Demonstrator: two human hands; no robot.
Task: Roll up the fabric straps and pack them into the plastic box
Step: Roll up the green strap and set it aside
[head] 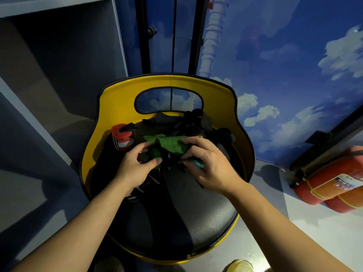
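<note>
Left hand (137, 163) and right hand (204, 163) both pinch a green fabric strap (169, 145), partly folded, above the black seat of a yellow chair (110, 118). One red strap roll (122, 136) lies finished; a tangle of black straps (188, 122) remains. No plastic box is visible, so packing appears not yet begun.

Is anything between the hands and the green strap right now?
No. Both the left hand and right hand already grip the green strap above the yellow chair. No plastic box is in view, so that path can't be judged.
</note>
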